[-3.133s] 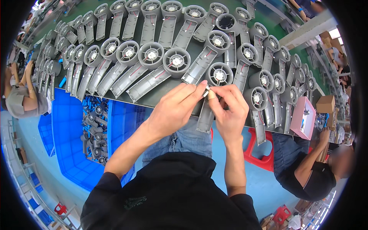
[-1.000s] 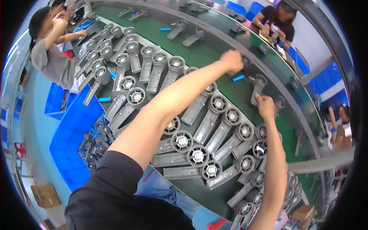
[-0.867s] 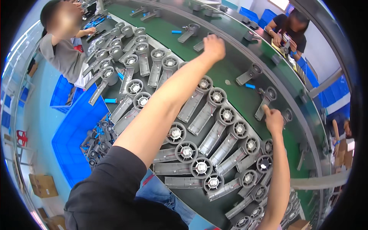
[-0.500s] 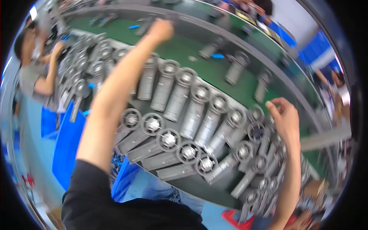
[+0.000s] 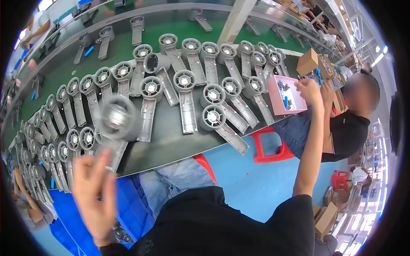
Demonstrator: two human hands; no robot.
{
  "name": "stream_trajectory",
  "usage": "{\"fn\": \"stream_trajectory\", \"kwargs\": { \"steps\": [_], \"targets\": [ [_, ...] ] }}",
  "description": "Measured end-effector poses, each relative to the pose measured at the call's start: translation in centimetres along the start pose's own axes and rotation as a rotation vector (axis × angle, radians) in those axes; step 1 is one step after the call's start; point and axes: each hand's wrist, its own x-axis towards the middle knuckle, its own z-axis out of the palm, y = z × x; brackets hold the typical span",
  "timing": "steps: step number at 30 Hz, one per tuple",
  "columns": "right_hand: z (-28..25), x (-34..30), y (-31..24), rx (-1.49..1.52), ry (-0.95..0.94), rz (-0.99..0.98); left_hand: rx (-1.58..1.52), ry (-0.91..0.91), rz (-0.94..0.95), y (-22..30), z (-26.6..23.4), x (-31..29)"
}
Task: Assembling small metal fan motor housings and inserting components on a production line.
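My left hand (image 5: 94,192) is smeared by motion at the near left, its fingers looking partly spread. Just beyond its fingertips is a blurred grey handheld fan housing (image 5: 117,118), standing higher than those around it. Whether the hand touches this housing I cannot make out. My right hand (image 5: 308,91) reaches over the right side of a pink box (image 5: 285,108), fingers curled together. Anything between those fingers is too small to name. Inside the box lie small dark parts and a blue cylinder (image 5: 285,100). Open fan housings with handles (image 5: 188,113) lie in rows before me.
A co-worker (image 5: 350,115) sits at the right, with a hand (image 5: 328,93) beside mine. Cardboard boxes (image 5: 307,63) stand beyond the pink box. Behind the rows runs a green conveyor (image 5: 121,47) with more housings. Blue bins (image 5: 72,213) and a red stool (image 5: 269,155) are below the table.
The view has swung to the right. My left hand, formerly stretched out over the conveyor, is now low at the near left. My right hand is now over the pink box.
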Motion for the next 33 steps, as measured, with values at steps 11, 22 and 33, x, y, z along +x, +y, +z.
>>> {"fn": "stream_trajectory", "kwargs": {
  "steps": [11, 22, 33],
  "targets": [
    [3.3, -2.6, 0.0, -0.003, 0.49, -0.208, -0.018, 0.081, -0.1, 1.0, 15.7, -3.3],
    [0.6, -12.5, -12.5, 0.913, 0.236, -0.474, -0.131, 0.201, 0.096, 1.5, 12.0, 0.0],
    [4.6, -16.8, -22.8, 1.068, -0.171, -0.769, -0.492, 0.155, 0.349, 3.6, 12.0, 8.0]
  ]
}}
